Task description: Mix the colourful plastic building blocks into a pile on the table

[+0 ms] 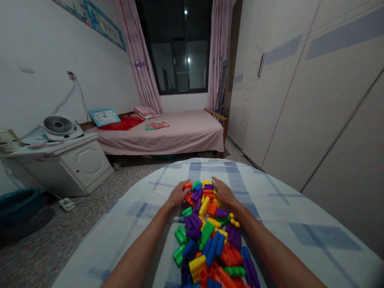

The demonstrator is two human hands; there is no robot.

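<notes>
A heap of coloured plastic building blocks (pixel 210 236) in purple, blue, green, yellow, orange and red lies on a white cloth with blue checks (pixel 279 208) in front of me. My left hand (pixel 179 194) rests flat against the far left side of the heap, fingers stretched out and touching orange and purple blocks. My right hand (pixel 223 193) lies flat against the far right side, fingers extended along the yellow and purple blocks. Both forearms run alongside the heap, one on each side. Neither hand grips a block.
A pink bed (pixel 168 134) stands under a dark window at the back. A white cabinet (pixel 72 162) with a small fan (pixel 60 126) is at the left. White wardrobe doors (pixel 300 100) line the right wall. A power strip (pixel 66 204) lies on the floor.
</notes>
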